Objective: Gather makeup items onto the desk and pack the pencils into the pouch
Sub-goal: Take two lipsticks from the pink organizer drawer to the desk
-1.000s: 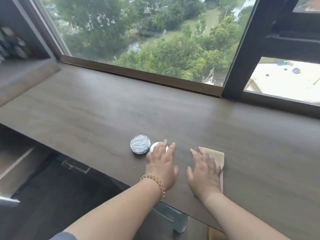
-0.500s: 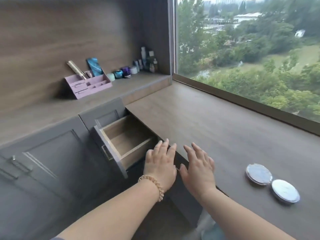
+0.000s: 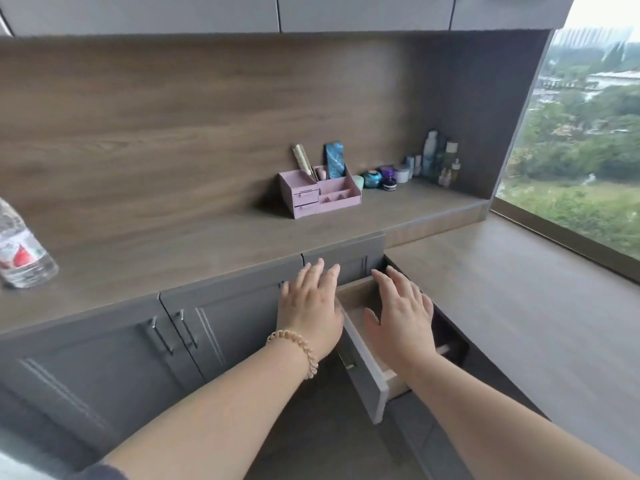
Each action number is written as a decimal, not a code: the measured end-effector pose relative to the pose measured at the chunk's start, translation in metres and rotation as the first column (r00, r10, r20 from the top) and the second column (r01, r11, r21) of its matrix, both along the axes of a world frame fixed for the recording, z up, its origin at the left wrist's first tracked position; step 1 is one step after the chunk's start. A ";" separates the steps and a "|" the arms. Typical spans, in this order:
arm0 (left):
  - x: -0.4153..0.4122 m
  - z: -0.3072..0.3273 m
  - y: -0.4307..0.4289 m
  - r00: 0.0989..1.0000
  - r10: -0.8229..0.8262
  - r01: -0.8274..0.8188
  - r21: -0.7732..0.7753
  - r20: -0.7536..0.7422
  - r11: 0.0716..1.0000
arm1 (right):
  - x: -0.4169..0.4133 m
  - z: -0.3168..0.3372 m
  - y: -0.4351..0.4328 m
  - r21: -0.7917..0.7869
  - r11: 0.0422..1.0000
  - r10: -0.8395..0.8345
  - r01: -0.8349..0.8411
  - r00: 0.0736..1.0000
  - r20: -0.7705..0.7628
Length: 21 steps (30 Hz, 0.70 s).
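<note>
Both hands spread, holding nothing; right hand [image 3: 401,313] over open drawer [image 3: 363,372], left hand [image 3: 310,306] beside; pink organizer [image 3: 320,194] up-frame on worktop [image 3: 173,251].

Grey panelled cabinet fronts [image 3: 114,362] run beneath a brown wood-grain counter [image 3: 194,251] and a matching streaked wood-grain back wall [image 3: 194,109] — the lower desk [image 3: 540,306] wears the same grain in a greyer brown. A pale pink organiser [image 3: 320,195] holds a gold-toned comb [image 3: 302,157] and a blue marbled packet [image 3: 334,160]; beside it sit a teal jar [image 3: 372,178], a deep purple jar [image 3: 388,174] and a white-lidded pot [image 3: 401,173]. The open drawer [image 3: 367,372] shows a grey front and light tan wood inside. A clear bottle [image 3: 20,251] carries a white label with red fruit — and a beige coiled band [image 3: 298,348] rings the left wrist
</note>
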<state>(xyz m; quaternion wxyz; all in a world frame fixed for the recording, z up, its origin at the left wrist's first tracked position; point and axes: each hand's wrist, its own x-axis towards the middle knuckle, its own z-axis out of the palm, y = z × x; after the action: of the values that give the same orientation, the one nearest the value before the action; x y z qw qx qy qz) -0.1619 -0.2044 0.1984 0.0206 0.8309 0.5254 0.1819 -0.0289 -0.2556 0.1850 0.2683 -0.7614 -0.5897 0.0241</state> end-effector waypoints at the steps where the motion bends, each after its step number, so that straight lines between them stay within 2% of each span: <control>1: -0.005 0.000 0.012 1.000 0.021 -0.021 -0.002 0.009 1.000 | -0.004 0.001 0.014 -0.004 1.000 0.022 -0.022 1.000 0.003; 9: -0.017 -0.010 0.115 0.992 0.129 -0.129 0.006 -0.012 0.992 | -0.010 -0.009 0.132 -0.026 0.991 0.130 -0.129 0.991 0.024; 21: 0.025 -0.035 0.302 0.950 0.309 -0.307 -0.046 0.040 0.951 | 0.048 -0.039 0.340 -0.102 0.953 0.296 -0.286 0.950 0.103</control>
<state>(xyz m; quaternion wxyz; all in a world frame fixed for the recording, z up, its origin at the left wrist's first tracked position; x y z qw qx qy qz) -0.1367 0.0974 0.1631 0.0203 0.7339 0.6513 0.1920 0.0196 0.0848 0.1455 0.1939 -0.6770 -0.7086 0.0443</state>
